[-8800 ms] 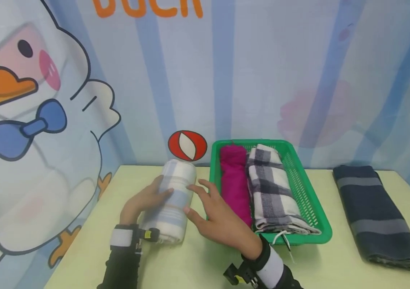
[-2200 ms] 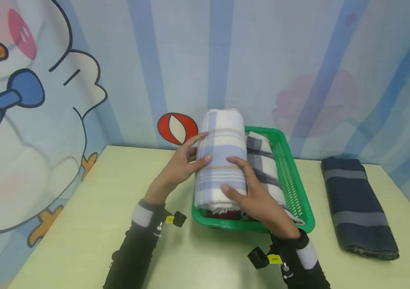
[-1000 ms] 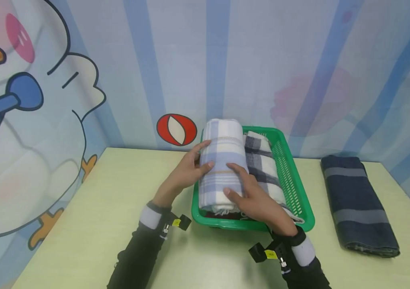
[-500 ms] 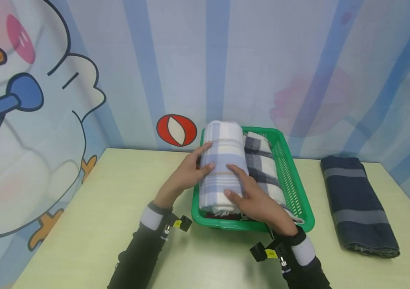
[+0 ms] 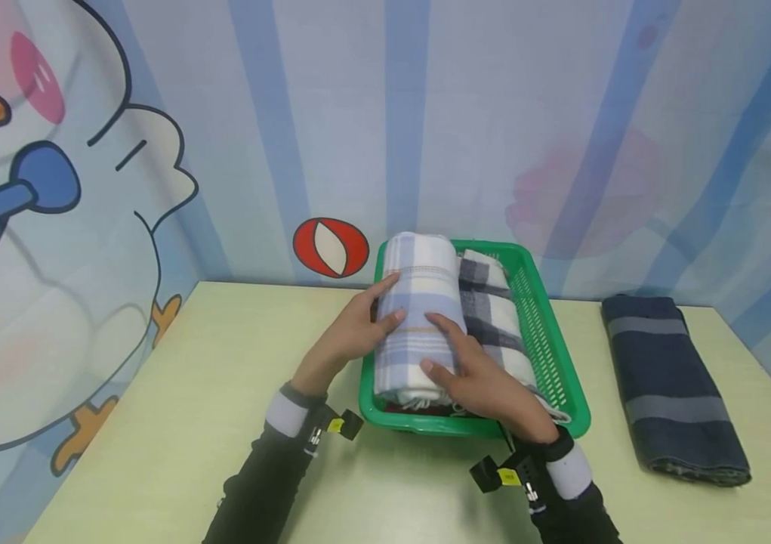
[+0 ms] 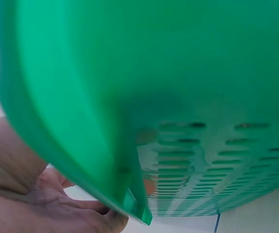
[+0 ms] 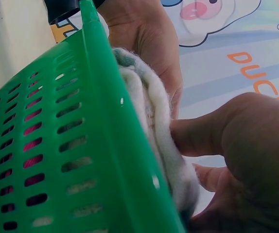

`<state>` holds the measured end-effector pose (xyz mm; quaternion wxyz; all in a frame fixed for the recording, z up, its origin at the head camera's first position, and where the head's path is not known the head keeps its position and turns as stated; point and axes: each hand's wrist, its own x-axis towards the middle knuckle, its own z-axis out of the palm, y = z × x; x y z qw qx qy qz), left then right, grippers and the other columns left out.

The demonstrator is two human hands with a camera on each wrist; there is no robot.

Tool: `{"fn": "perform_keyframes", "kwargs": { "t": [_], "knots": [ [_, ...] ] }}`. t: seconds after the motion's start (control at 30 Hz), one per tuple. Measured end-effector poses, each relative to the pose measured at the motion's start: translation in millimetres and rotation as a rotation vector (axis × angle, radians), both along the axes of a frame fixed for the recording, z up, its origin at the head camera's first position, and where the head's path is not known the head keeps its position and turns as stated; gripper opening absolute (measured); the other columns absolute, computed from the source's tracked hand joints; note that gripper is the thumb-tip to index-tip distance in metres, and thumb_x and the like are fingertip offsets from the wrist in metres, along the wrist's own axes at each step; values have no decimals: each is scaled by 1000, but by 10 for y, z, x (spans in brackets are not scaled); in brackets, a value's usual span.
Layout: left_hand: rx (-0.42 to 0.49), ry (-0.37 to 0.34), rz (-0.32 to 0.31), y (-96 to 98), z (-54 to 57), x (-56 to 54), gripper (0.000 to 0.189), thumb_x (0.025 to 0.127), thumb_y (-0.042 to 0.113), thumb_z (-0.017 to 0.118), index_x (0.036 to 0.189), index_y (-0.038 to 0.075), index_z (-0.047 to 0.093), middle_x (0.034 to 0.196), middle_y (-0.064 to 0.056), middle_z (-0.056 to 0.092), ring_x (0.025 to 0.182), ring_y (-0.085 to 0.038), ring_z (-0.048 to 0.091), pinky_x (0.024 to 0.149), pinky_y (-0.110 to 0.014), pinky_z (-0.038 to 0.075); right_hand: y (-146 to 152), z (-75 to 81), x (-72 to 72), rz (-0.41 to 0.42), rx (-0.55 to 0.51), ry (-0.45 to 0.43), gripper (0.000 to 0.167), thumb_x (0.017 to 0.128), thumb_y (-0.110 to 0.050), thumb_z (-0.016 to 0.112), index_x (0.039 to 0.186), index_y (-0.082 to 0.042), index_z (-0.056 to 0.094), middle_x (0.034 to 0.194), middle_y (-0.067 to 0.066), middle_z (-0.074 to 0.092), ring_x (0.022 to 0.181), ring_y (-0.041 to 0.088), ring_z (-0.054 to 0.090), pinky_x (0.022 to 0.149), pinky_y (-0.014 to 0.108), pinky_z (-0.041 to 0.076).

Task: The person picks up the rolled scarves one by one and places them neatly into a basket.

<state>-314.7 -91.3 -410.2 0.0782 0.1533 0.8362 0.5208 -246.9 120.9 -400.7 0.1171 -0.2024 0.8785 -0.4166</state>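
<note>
A rolled blue-and-white plaid blanket lies in the left part of the green basket, its far end by the back rim. My left hand holds its left side, thumb on top. From the right, my right hand holds it near the front end, with thumb and index finger on top and the other fingers hidden. Beside it in the basket lies a folded black-and-white checked blanket. Magenta cloth shows through the basket slots in the right wrist view.
A folded navy blanket with grey stripes lies on the pale yellow table, right of the basket. Behind the table hangs a striped backdrop with a cartoon duck. The basket wall fills most of the left wrist view.
Both hands have carried the plaid blanket from the table's left into the basket, over the magenta cloth. It has sunk slightly during the last two seconds, with the hands still on it.
</note>
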Motion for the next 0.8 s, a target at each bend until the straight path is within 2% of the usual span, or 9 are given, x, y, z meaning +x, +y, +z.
{"fn": "perform_keyframes", "kwargs": {
  "t": [0.27,0.5,0.63,0.8],
  "knots": [
    [-73,23,19,7,25,36,62,101,21,58,157,19,32,159,-15,36,143,-34,41,113,-51,41,-16,-5,0,-22,37,5,64,105,-30,47,159,-19,15,153,29,33,139,46,38,108,65,36],
    [-65,55,-7,18,8,19,59,101,17,58,155,14,35,157,-17,38,141,-36,44,110,-53,44,-15,-22,-15,-34,52,15,64,105,-32,47,159,-17,16,150,29,38,138,46,38,107,65,36],
    [-84,117,-14,35,-2,18,57,99,13,59,153,10,39,156,-18,39,141,-36,44,110,-53,44,-9,-37,-22,-38,63,22,64,105,-32,47,159,-17,17,150,30,38,139,47,37,107,65,36],
    [-166,210,-9,46,9,43,54,98,12,60,149,6,44,155,-22,39,145,-37,36,113,-54,41,-9,-38,-21,-37,88,39,64,105,-31,48,159,-14,17,151,33,36,140,50,35,108,65,36]
  ]
}}
